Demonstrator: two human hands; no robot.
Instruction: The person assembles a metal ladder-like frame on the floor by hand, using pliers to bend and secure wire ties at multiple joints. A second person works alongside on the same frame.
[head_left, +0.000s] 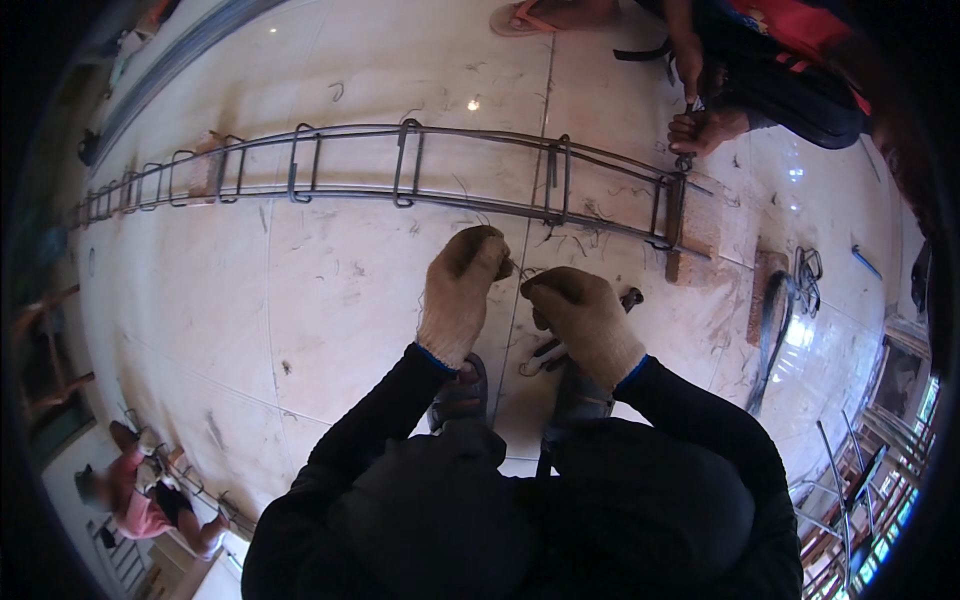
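Note:
My left hand, in a cream knitted work glove, is closed in a pinch on thin tie wire. My right hand, gloved alike, faces it with thumb and fingers pinched at the wire's other side. Both hands are raised over the floor, just short of a long rebar cage with square stirrups that lies across in front of me. Under my right hand a dark-handled tool, perhaps pincers, is partly hidden. My sandalled feet are below the hands.
Bricks prop the cage's right end. There, a co-worker's hands work with a tool. Bundled wire curves beside another brick at right. Wire scraps litter the tiles. Another person crouches at lower left; metal-legged furniture stands lower right.

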